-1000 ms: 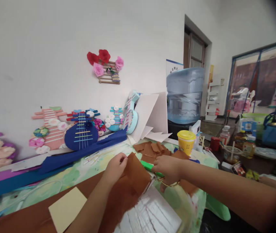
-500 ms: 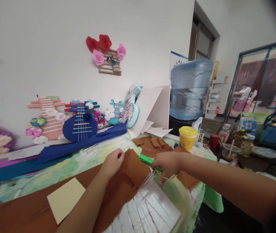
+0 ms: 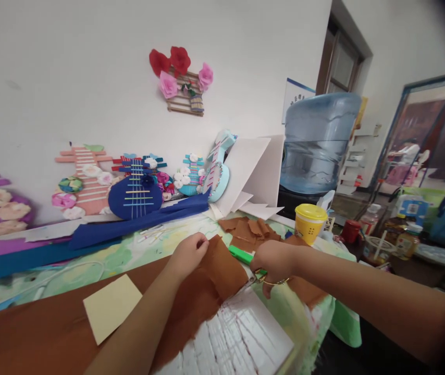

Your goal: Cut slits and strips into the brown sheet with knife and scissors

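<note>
My left hand [image 3: 189, 253] is closed on the upper edge of a folded piece of brown paper [image 3: 222, 268]. In my right hand [image 3: 273, 262] is a green cutter [image 3: 240, 254], along with gold-coloured scissors [image 3: 275, 282] whose handle shows below the fingers. The scissors' metal part lies by the brown paper's right corner. Under the paper is a white board [image 3: 246, 333] streaked with glue-like lines. A pale yellow square [image 3: 112, 307] rests on the large brown sheet [image 3: 35, 330] left of my left forearm.
Crumpled brown scraps [image 3: 251, 233] and a yellow tub [image 3: 310, 223] stand beyond my right hand. Blue paper [image 3: 140, 221] and decorated instrument shapes [image 3: 134, 195] line the wall. Bottles and a cup [image 3: 379, 249] sit at the right. A person [image 3: 406, 156] appears far back.
The view has shifted slightly, so most things appear a little further right. Both hands keep nearly the same hold and place relative to the brown paper.
</note>
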`<state>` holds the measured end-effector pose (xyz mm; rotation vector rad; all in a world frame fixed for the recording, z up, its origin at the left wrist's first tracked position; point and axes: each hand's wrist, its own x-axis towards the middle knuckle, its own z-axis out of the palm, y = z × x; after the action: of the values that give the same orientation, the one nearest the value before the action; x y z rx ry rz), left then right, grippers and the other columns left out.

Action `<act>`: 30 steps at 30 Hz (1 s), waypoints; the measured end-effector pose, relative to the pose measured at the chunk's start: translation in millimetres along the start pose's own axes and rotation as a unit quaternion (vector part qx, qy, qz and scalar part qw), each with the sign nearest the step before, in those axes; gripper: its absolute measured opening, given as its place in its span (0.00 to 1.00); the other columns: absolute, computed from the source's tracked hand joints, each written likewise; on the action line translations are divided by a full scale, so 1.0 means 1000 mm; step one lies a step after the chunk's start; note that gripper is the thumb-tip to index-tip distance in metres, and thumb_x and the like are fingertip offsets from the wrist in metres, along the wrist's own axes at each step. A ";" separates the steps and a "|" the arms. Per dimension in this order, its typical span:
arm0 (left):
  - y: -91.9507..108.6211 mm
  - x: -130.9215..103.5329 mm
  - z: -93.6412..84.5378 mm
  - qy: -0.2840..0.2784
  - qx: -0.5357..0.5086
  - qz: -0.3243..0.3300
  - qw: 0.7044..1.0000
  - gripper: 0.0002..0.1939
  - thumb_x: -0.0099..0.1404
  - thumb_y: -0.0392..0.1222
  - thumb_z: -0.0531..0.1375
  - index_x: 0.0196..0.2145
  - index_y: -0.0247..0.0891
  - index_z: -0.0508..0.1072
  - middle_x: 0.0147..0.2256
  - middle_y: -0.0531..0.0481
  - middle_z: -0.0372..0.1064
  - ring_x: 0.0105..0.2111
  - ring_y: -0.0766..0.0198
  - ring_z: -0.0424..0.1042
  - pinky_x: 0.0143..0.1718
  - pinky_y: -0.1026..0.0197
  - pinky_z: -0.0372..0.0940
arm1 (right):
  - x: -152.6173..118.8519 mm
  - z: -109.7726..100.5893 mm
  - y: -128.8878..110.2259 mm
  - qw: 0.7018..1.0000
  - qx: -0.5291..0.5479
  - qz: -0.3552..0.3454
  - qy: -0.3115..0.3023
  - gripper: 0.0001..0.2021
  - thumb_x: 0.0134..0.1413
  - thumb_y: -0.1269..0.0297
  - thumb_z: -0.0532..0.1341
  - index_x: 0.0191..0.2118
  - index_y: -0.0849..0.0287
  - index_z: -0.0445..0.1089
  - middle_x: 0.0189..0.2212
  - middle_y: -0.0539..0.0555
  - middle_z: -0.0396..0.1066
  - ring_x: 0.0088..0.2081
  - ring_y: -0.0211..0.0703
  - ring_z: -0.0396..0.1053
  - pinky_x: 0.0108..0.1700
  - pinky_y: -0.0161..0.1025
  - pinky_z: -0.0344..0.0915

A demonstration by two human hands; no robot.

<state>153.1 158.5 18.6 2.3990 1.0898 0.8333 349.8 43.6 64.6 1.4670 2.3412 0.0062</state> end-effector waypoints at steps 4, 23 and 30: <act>-0.001 0.000 0.000 -0.004 -0.017 -0.009 1.000 0.07 0.55 0.39 0.49 0.22 0.40 0.60 0.20 0.58 0.58 0.23 0.66 0.59 0.23 0.65 0.51 | -0.002 0.004 0.002 1.000 0.009 -0.004 0.008 0.21 0.36 0.43 0.57 0.28 0.56 0.72 0.20 0.52 0.70 0.21 0.39 0.62 0.21 0.33 0.45; -0.004 -0.001 0.002 -0.022 -0.050 -0.032 0.998 0.07 0.59 0.37 0.53 0.24 0.35 0.63 0.21 0.57 0.58 0.23 0.68 0.60 0.26 0.64 0.54 | 0.007 0.015 -0.002 0.993 0.108 -0.032 0.020 0.23 0.30 0.48 0.63 0.37 0.52 0.70 0.27 0.51 0.71 0.27 0.42 0.66 0.23 0.33 0.50; -0.004 -0.001 0.002 -0.025 -0.057 -0.042 0.997 0.07 0.59 0.38 0.53 0.25 0.35 0.63 0.22 0.57 0.58 0.24 0.68 0.60 0.26 0.64 0.55 | 0.006 0.012 -0.005 0.999 0.049 -0.012 0.022 0.21 0.30 0.45 0.61 0.32 0.52 0.71 0.22 0.51 0.70 0.23 0.41 0.65 0.21 0.33 0.47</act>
<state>151.3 160.1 14.6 2.2527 1.0856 0.7809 347.0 44.2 50.1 1.4993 2.4253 -0.0830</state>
